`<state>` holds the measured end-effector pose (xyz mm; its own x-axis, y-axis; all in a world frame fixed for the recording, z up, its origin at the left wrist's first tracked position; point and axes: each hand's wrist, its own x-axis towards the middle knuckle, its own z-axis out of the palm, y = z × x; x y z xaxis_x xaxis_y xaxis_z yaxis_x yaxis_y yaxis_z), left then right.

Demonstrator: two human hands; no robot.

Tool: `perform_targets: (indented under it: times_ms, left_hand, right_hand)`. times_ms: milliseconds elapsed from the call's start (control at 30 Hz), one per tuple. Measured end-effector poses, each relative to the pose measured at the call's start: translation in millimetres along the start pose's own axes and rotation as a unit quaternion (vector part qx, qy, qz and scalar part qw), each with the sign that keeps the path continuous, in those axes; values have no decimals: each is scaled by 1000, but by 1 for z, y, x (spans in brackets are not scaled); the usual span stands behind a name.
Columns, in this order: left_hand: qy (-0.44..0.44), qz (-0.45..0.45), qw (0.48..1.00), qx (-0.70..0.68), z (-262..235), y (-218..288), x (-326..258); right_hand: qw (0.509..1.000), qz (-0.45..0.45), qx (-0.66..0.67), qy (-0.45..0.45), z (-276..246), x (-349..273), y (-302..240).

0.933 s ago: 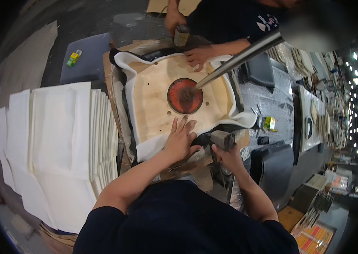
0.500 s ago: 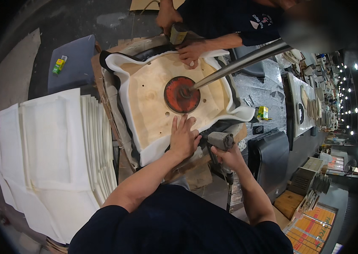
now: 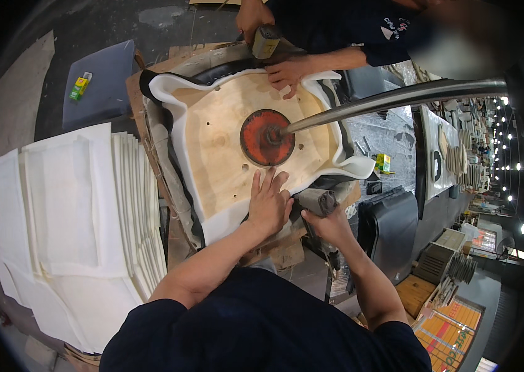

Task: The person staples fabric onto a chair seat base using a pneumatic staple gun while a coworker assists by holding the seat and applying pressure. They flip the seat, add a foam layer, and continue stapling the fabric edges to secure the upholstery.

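Note:
A plywood seat panel (image 3: 212, 155) lies in the middle, with white foam (image 3: 181, 124) and black cover material (image 3: 145, 79) folded up around its edges. A red metal disc (image 3: 268, 137) at the panel's centre is pressed by the end of a shiny metal rod (image 3: 398, 96). My left hand (image 3: 267, 203) lies on the near edge of the foam and panel, its fingers stretched out. My right hand (image 3: 330, 224) grips a staple gun (image 3: 318, 201), its nose hidden by the near edge of the cover and my left hand.
Across the panel, a co-worker's hand (image 3: 287, 73) presses the far edge while the other holds a staple gun (image 3: 266, 41). White foam sheets (image 3: 63, 211) are stacked at left. A grey padded seat (image 3: 97, 80) bears a small box (image 3: 79, 87). Black seats (image 3: 389, 226) stand at right.
My right hand has brought the staple gun left and slightly up, closer to the panel's near edge. My left hand keeps its place. The co-worker's staple gun has shifted slightly.

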<state>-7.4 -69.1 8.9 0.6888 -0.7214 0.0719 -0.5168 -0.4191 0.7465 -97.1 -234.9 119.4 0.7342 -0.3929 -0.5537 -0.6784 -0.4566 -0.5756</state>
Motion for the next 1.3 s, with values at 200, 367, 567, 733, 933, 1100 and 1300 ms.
perform_targets:
  times_ms: [200,367,567,733,933,1100,1300]
  left_hand:
    - [-26,14,999,37,-13,-3,-5]
    - [-38,0,999,-5,-12,-7,1]
    - [13,1,999,-30,-2,-9,1]
    - [24,-6,1000,-18,1,-8,0]
    - [41,0,999,-18,5,-9,1]
    - [44,18,999,12,3,-10,2]
    - [-24,40,999,21,-22,-15,-2]
  right_hand:
    - [995,29,97,-12,-7,-6,-1]
    - [986,49,156,-19,-5,-18,3]
    - [986,60,154,-28,-1,-16,-1]
    - [989,71,126,-34,-1,-13,-9]
    - [990,60,120,-33,2,-14,-10]
    - [999,-3,52,-2,9,-4,-11]
    - [991,16,134,3,5,-13,0]
